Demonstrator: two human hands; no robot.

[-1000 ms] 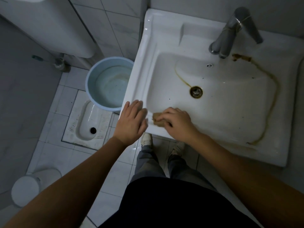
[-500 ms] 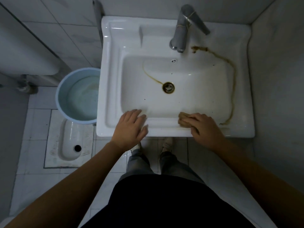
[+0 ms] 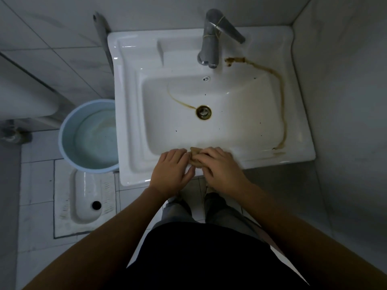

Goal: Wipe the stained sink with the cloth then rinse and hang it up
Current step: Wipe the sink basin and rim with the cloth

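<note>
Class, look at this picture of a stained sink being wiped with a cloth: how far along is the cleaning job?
Done: hardly any. The white ceramic sink keeps a long brown stain down its right side and a shorter streak reaching the drain.
In hand: the right hand presses the small tan cloth on the front rim, the left hand beside it.
Left: wiping both stains, rinsing under the grey metal tap, hanging up.

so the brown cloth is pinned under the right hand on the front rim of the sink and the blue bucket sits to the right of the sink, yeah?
One thing is off: the blue bucket sits left of the sink, not right, as the head view shows. The brown cloth is under the right hand on the front rim.
</note>
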